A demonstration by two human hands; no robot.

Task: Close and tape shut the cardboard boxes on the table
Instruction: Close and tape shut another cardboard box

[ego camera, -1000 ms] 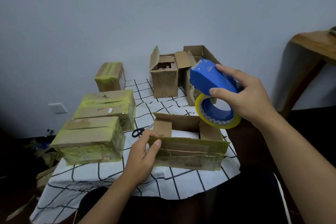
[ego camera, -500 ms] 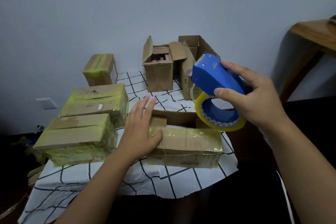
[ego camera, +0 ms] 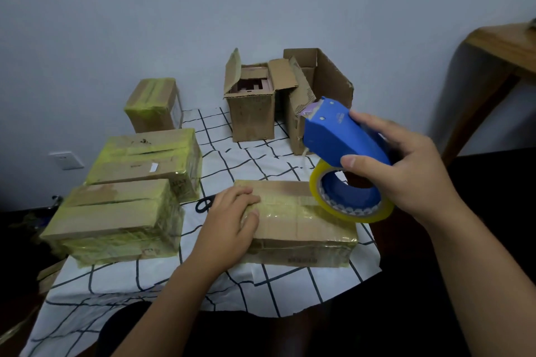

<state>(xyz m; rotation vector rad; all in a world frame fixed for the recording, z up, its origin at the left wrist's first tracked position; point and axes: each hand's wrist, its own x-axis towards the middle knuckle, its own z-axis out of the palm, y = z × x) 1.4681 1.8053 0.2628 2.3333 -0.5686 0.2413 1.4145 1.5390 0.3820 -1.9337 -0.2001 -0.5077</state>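
The near box (ego camera: 301,223) lies lengthwise left to right before the person. The left hand (ego camera: 229,223) presses its flaps flat; the right hand (ego camera: 406,171) grips the tape dispenser (ego camera: 342,142) (seemingly untouching) above its right end.

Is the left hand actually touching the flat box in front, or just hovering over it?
Touching. In the head view the left hand lies on the top of the front box at its left end, fingers bent over the closed flaps, with no gap visible.
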